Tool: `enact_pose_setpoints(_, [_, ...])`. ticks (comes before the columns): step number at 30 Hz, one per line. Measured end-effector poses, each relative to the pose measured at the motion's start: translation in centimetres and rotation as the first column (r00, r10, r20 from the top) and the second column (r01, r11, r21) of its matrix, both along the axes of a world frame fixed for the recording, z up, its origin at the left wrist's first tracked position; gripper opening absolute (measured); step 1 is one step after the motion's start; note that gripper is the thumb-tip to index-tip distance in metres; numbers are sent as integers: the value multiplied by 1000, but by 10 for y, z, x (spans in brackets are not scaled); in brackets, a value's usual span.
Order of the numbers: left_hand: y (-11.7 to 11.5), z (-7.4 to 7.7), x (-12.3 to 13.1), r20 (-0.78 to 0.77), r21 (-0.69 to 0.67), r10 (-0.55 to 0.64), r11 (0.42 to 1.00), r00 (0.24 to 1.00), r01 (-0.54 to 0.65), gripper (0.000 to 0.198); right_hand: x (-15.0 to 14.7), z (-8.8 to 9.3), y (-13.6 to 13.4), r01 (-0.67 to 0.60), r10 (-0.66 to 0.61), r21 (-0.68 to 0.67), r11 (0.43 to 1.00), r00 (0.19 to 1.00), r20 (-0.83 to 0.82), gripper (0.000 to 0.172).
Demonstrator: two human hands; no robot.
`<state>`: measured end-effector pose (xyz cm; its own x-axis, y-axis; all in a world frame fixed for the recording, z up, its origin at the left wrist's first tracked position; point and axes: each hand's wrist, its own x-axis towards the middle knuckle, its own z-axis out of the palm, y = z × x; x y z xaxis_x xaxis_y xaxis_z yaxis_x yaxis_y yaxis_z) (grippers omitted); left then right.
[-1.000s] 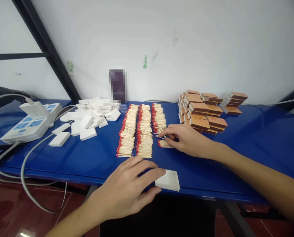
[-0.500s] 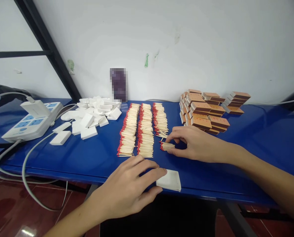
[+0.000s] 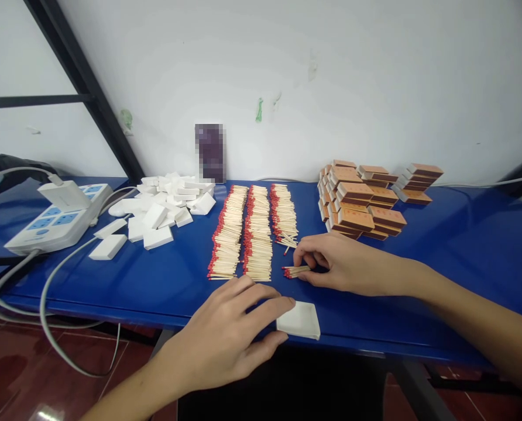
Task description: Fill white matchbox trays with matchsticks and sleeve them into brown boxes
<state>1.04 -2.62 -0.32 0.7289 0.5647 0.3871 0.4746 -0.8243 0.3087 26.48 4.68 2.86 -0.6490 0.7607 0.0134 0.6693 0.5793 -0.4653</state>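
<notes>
Gathering looks like the step in hand: just right of centre, the right hand [image 3: 344, 266] pinches a small bunch of matchsticks [image 3: 294, 272], and the next move calls for a snug grip. Lower centre, the left hand [image 3: 234, 330], half open, grips the matchbox tray [image 3: 303, 320] by its left end.

- Cannot make out any word, number or brand.
- Printed in red on the orange tops of the boxes [image 3: 356, 219]: too small to read.
- Printed faintly on the side of the charger [image 3: 63, 195]: too blurred to read.
- Marked on and beside the blue panels of the power strip [image 3: 60, 221]: likewise illegible.
</notes>
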Motion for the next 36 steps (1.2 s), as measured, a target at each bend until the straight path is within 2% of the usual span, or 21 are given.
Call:
enact_pose_setpoints(4, [0, 1, 0, 4, 7, 7, 1000, 1000, -7, 29, 1, -3, 1, 10, -12, -75, 997, 1000, -26, 17])
enact_pose_setpoints(7, [0, 0, 1, 11, 15, 19, 1000, 1000, -19, 30, 2, -5, 2, 10, -12, -79, 997, 1000, -27, 16])
enact_pose_setpoints(16, [0, -2, 2, 37, 14, 91, 996, 995, -92, 29, 4, 0, -3, -85, 77, 147, 985, 995, 59, 24])
enact_pose_setpoints(22, [1, -2, 2, 45, 5, 77, 997, 996, -78, 30, 9, 0, -1, -72, 58, 162, 984, 994, 89, 24])
enact_pose_setpoints(26, [0, -2, 1, 49, -5, 74, 997, 996, -74, 30, 11, -2, -1, -109, 100, 160, 981, 993, 63, 23])
enact_pose_setpoints(32, [1, -2, 2, 46, 0, 79, 997, 996, -79, 30, 11, -12, -7, -129, 99, 312, 941, 989, 110, 24])
enact_pose_setpoints(36, [1, -2, 2, 53, 4, 77, 997, 996, -77, 30, 12, -15, -7, -132, 81, 348, 928, 984, 156, 25])
